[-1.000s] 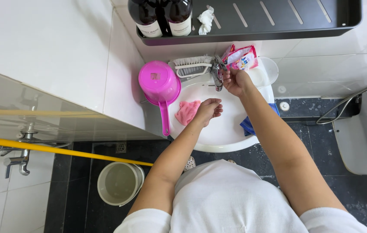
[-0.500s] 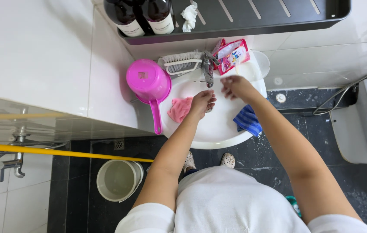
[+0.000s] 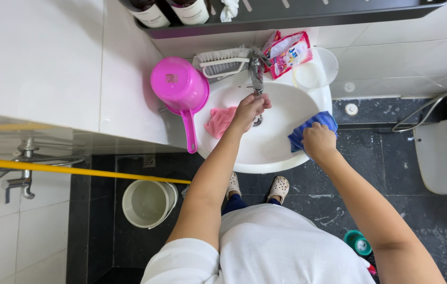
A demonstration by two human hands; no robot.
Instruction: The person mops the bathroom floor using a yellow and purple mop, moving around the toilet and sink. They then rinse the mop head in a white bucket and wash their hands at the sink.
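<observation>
The drain is being hidden by the left hand (image 3: pixel 248 109), grip unreadable; a blue cloth (image 3: pixel 312 129) is being clutched by the right hand (image 3: pixel 318 141) in the sink (image 3: pixel 270 152), beside 1 pink cloth (image 3: pixel 219 121).

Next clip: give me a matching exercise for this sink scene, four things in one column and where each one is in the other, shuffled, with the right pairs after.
Things:
1. pink scoop
2. blue cloth
3. pink cloth
4. white bucket

Places:
A. on the floor, beside the sink
B. lying inside the basin, by the left hand
C. under the right hand, on the sink's rim
D. on the sink's left edge, handle pointing toward the person

Pairs: 1-D, 2-C, 3-B, 4-A
</observation>
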